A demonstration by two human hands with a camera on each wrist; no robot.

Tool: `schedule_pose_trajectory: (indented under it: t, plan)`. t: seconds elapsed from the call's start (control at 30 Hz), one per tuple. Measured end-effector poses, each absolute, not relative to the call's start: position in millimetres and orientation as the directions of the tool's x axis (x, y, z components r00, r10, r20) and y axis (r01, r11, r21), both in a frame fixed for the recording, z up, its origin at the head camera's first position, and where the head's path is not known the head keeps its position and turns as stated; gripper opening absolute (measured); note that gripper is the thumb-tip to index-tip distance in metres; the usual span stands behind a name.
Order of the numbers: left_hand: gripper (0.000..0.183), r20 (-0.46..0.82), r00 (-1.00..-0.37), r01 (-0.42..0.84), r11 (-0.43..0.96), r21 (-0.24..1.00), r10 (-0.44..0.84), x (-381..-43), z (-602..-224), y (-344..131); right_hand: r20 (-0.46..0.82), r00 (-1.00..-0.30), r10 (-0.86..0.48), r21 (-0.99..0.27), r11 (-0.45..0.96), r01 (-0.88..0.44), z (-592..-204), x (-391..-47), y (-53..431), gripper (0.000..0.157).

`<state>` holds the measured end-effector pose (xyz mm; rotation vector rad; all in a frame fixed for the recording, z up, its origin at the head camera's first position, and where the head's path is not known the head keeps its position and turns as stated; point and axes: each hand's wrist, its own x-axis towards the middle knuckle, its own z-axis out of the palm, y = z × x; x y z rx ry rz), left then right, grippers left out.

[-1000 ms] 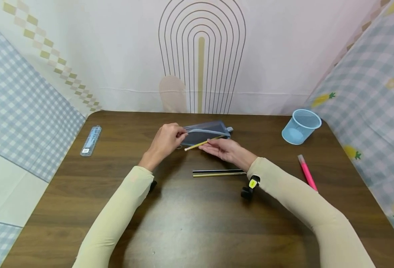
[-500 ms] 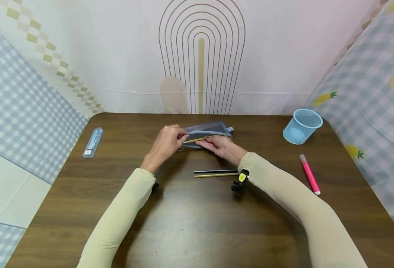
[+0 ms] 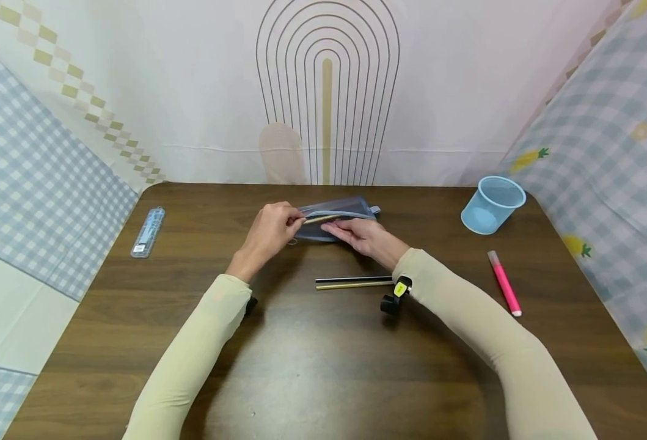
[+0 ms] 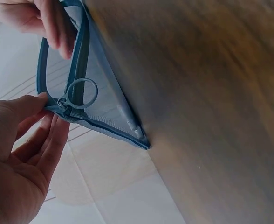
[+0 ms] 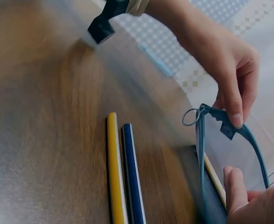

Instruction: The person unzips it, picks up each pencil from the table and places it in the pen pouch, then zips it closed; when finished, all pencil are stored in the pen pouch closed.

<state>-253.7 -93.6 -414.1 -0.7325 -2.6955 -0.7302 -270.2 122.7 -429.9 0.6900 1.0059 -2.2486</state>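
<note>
A second ago I had the pencil out in front of the pouch, held in the right hand with its eraser end sticking out low and to the left; now I see it up at the pouch's mouth, its right-hand part hidden, and my right wrist view shows it behind the zipper edge. That arm has also swung inward, so the near end of the pink marker is clear of the sleeve. The pencil's long axis runs left to right, rising slightly toward the right, roughly along the pouch's length; I can't tell from here which end leads. The pouch lies lengthwise across the far part of the desk, its zipper ring at the left. My left hand pinches the rim beside that ring, as before. My right hand is loosely opened, fingers extended at the mouth, seemingly gripping nothing.
</note>
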Motion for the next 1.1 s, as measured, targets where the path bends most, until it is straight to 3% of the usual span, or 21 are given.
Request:
schedule_pose_trajectory:
  t: [0.2, 0.37, 0.47, 0.57, 0.67, 0.73, 0.8, 0.9, 1.1]
  plan:
    - [0.012, 0.367, -0.84, 0.532, 0.743, 0.407, 0.4, -254, -412, -94, -0.661, -0.672, -0.334, -0.496, -0.477, 0.725, -418, -260, 132, 0.048]
    - [0.012, 0.367, -0.844, 0.523, 0.749, 0.406, 0.39, -255, -411, -96, -0.539, -0.745, -0.392, -0.705, -0.275, 0.654, -403, -241, 142, 0.044]
    - [0.012, 0.364, -0.849, 0.516, 0.752, 0.409, 0.384, -256, -411, -97, -0.398, -0.815, -0.422, -0.887, -0.048, 0.459, -394, -228, 148, 0.038]
    - [0.012, 0.364, -0.847, 0.519, 0.75, 0.411, 0.387, -256, -411, -97, -0.225, -0.839, -0.495, -0.965, 0.233, 0.122, -385, -217, 156, 0.025]
    - [0.012, 0.367, -0.844, 0.524, 0.748, 0.408, 0.391, -257, -411, -98, -0.107, -0.778, -0.62, -0.839, 0.476, -0.264, -380, -210, 163, 0.011]
    - [0.012, 0.369, -0.842, 0.527, 0.747, 0.406, 0.393, -257, -411, -98, -0.071, -0.71, -0.7, -0.673, 0.559, -0.484, -381, -208, 167, 0.007]
    - [0.011, 0.369, -0.842, 0.528, 0.746, 0.406, 0.394, -257, -410, -99, -0.069, -0.658, -0.75, -0.52, 0.59, -0.617, -383, -205, 169, 0.007]
    - [0.011, 0.368, -0.842, 0.528, 0.744, 0.41, 0.395, -257, -409, -99, -0.087, -0.636, -0.767, -0.379, 0.616, -0.691, -391, -200, 170, 0.006]
    - [0.011, 0.362, -0.842, 0.529, 0.745, 0.407, 0.4, -256, -410, -98, -0.128, -0.667, -0.734, -0.301, 0.67, -0.679, -403, -196, 171, 0.007]
